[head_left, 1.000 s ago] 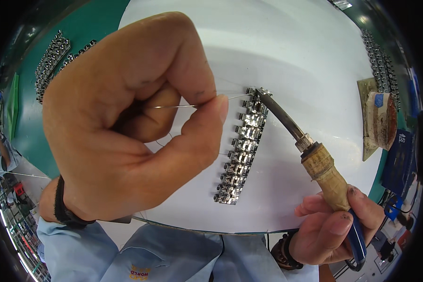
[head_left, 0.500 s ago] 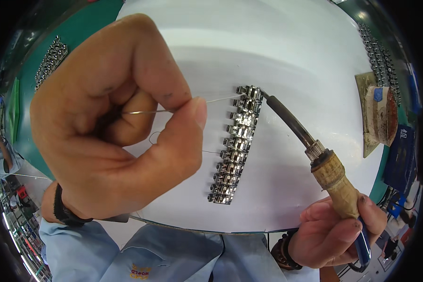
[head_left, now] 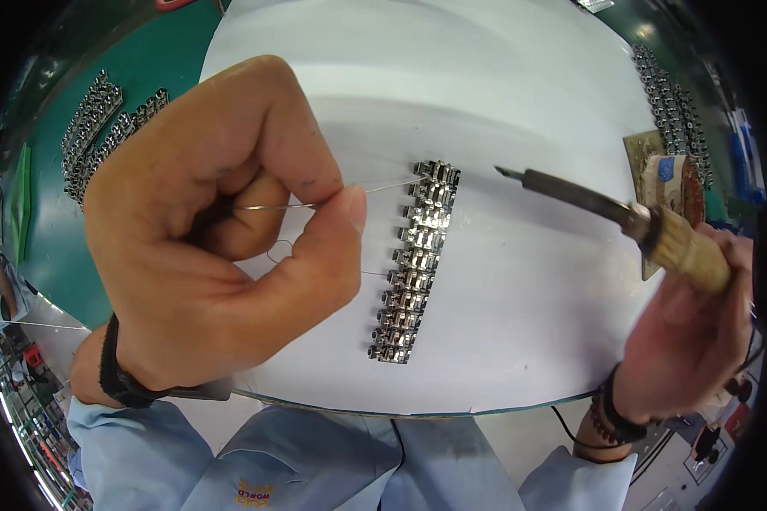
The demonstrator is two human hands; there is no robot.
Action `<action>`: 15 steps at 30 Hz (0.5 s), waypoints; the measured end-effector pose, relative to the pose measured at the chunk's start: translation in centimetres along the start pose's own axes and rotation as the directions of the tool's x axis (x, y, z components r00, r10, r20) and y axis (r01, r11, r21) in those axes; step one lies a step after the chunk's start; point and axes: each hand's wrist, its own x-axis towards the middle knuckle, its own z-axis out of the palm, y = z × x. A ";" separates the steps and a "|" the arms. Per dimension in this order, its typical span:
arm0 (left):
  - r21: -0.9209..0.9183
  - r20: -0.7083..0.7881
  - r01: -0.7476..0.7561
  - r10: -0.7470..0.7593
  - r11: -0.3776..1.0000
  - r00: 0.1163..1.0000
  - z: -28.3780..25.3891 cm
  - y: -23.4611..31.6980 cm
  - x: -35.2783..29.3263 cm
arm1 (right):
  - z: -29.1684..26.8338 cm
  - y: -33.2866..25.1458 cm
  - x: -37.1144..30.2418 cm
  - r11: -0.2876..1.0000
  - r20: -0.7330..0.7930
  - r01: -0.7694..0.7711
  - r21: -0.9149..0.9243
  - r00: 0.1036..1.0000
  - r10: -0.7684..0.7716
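My left hand (head_left: 230,230) pinches a thin silvery wire (head_left: 392,184), which looks like solder, between thumb and forefinger. The wire's far end reaches the top of a strip of small shiny metal parts (head_left: 418,264), lying on the white work surface (head_left: 520,341). A fine loop of wire shows beside the left thumb, and a thin strand runs from behind it to the strip's middle. At the right, my right hand (head_left: 686,332), partly blurred, grips a soldering iron (head_left: 584,198) by its tan wrapped handle. The iron's tip points left, in the air and apart from the strip.
More metal strips (head_left: 94,111) lie on the green mat (head_left: 51,247) at the left. Others (head_left: 669,102) sit at the far right, behind a round brown-and-white block (head_left: 669,183) on a tan board (head_left: 642,153). The table's near edge (head_left: 418,416) runs before my body.
My right hand has swung the soldering iron up and right, taking its tip off the strip's top end. The strip appears slightly further left in view. My left hand still pinches the wire.
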 end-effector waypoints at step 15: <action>-0.114 -0.163 0.060 -0.078 0.992 0.984 1.7 -0.2 -0.9 | 2.1 -0.6 0.9 0.974 0.493 -0.178 0.138 0.866 0.088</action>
